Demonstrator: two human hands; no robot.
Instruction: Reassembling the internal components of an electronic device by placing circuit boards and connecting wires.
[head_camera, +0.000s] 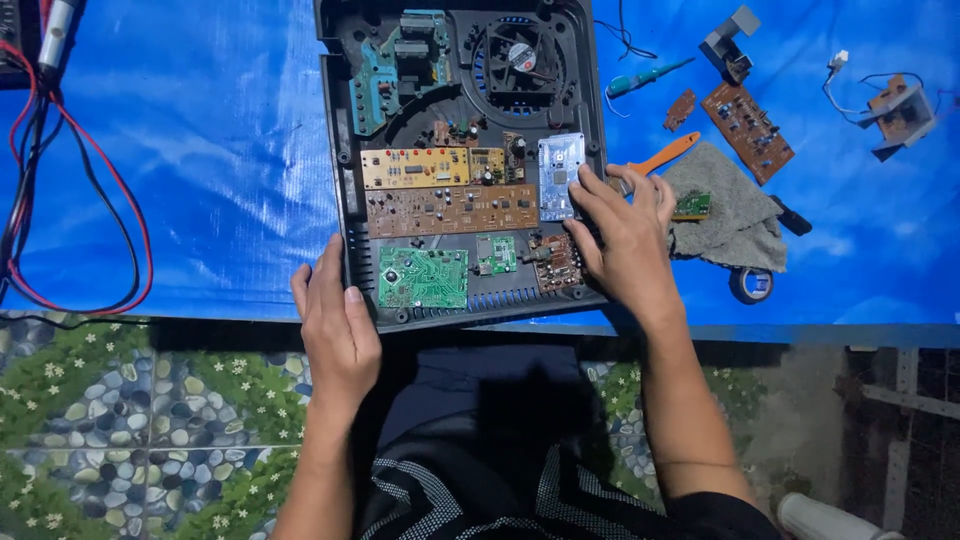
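On the blue sheet, at its near edge: an opened black casing holding several circuit boards.
Left hand grips the casing's near-left corner; right hand, fingers spread, presses its right edge; grey cloth beside; pebble-patterned floor below.

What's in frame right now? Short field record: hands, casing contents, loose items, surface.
left hand: grips near-left corner of black open casing
right hand: rests on casing's right edge, fingertips at blue board
casing contents: green board, brown board, yellow board, fan
loose items: orange-handled tool, grey cloth, tape roll, screwdriver
surface: blue sheet
far left: red and black leads
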